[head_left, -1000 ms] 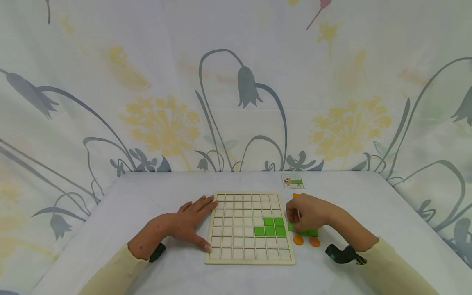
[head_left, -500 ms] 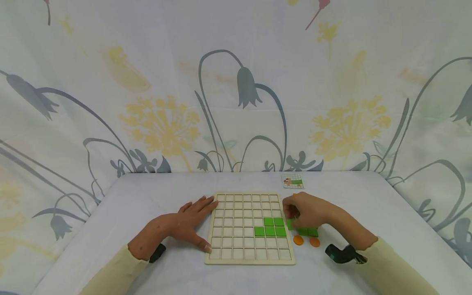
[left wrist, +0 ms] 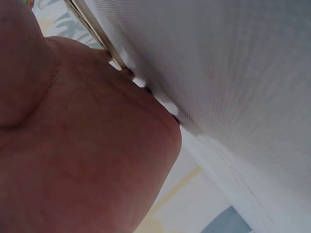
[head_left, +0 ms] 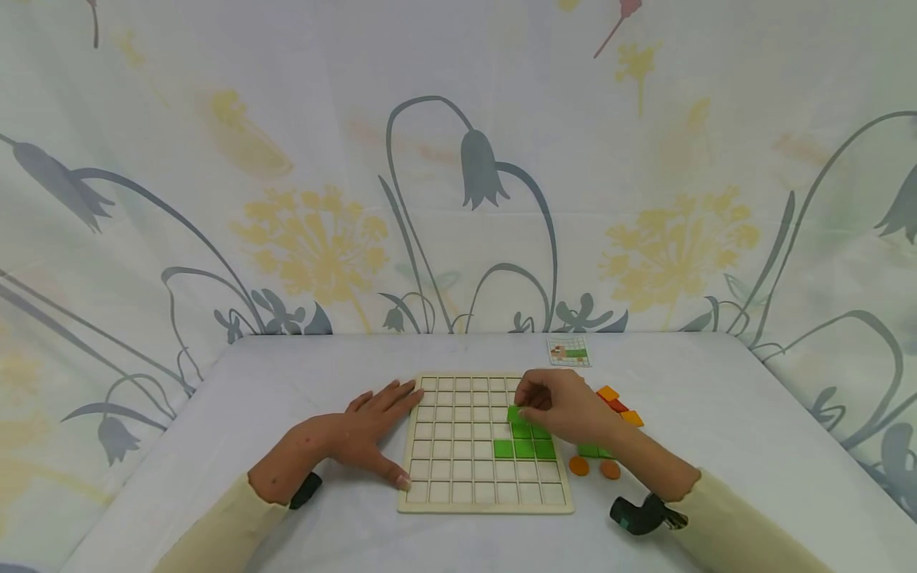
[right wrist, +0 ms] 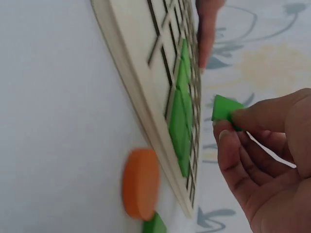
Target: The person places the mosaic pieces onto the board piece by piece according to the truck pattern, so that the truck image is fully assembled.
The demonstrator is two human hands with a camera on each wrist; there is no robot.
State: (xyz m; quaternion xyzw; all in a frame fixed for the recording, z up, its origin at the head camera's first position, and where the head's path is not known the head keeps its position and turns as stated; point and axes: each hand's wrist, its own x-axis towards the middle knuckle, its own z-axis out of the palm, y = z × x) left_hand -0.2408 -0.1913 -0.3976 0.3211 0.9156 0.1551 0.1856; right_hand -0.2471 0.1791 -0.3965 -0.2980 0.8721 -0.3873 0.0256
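A pale wooden grid board (head_left: 462,469) lies on the table, with several green square tiles (head_left: 525,450) set in cells at its right side. My right hand (head_left: 555,404) pinches another green tile (right wrist: 225,108) between thumb and fingers. In the right wrist view that tile is raised off the board; in the head view it overlaps the cells just behind the placed tiles. My left hand (head_left: 372,436) lies flat with fingers spread, its fingertips and thumb at the board's left edge. In the left wrist view the palm (left wrist: 92,141) fills much of the picture.
Right of the board lie an orange disc (head_left: 579,466), a brownish-orange disc (head_left: 610,469) and loose green tiles (head_left: 593,451). Orange pieces (head_left: 632,418) and a red piece (head_left: 618,406) lie behind the right forearm. A small pattern card (head_left: 569,351) lies at the back. Flowered fabric (head_left: 458,239) hangs behind.
My right hand has moved left from the loose tiles to over the board, carrying a green tile. The orange and red pieces have come into sight. The left hand stays put.
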